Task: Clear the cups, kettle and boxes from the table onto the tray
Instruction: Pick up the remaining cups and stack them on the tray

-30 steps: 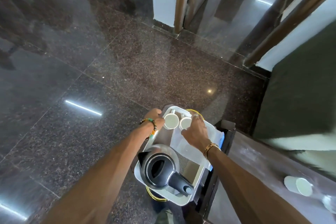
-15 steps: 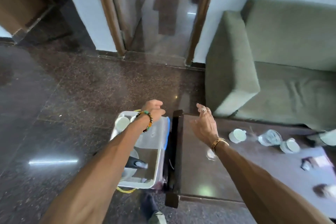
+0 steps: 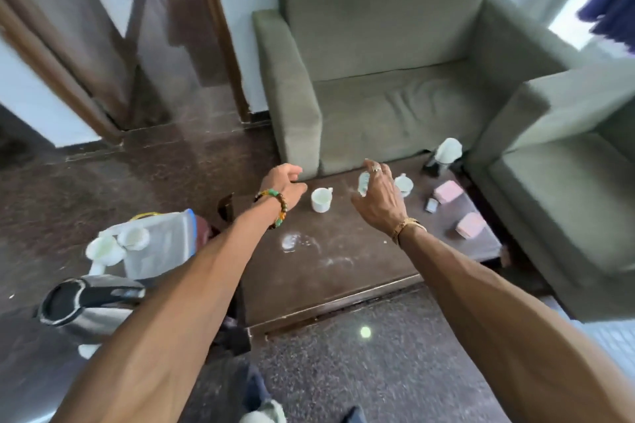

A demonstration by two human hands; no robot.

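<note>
Nearest you, kettle: on the tray with two cups, likely kept beside the surface for short trips.
Left hand: empty, fingers loosely curled, just beside a cup on the surface.
Right hand: empty, fingers spread, stretched toward the far cup.
Boxes: two pink, farther right, untouched, well apart from your hands.

Daylight from the window right of the sofa; a glare spot on the floor before it; edges blurred and bent.
</note>
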